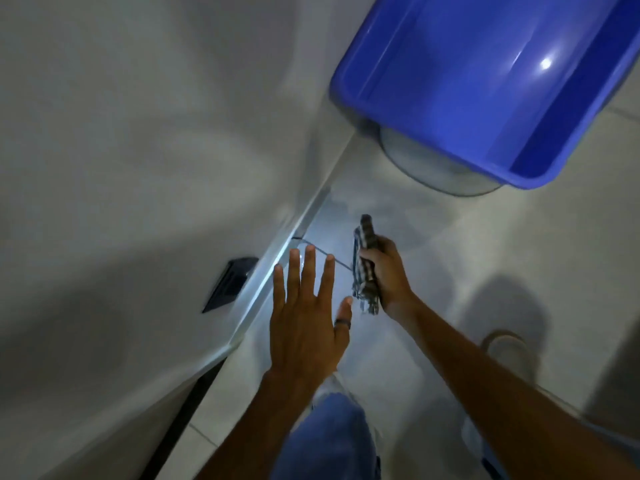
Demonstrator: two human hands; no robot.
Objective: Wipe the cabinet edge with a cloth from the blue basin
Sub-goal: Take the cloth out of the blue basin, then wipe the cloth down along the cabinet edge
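The cloth (365,268), a checked grey-and-white rag, is bunched up in the right hand (388,275). Its fingers (372,252) are curled tight round the middle of it, so one end sticks up past the knuckles and the other hangs frayed below the heel of the hand. It is held off the floor (433,271), just to the right of the cabinet edge (273,268) and not touching it.

The left hand (304,323) holds nothing. It is flat and spread, palm down, fingers (308,268) straight and fanned apart, a dark ring (343,323) on the thumb. It hovers close beside the pale strip of the edge; whether the fingertips touch anything I cannot tell. The two hands are near each other, the cloth between thumb and right palm.

The basin (485,81) is well up and to the right of both hands, blue, resting partly over a round grey thing (433,168). A dark handle (230,284) sits in the white cabinet (121,168) face left of the edge.
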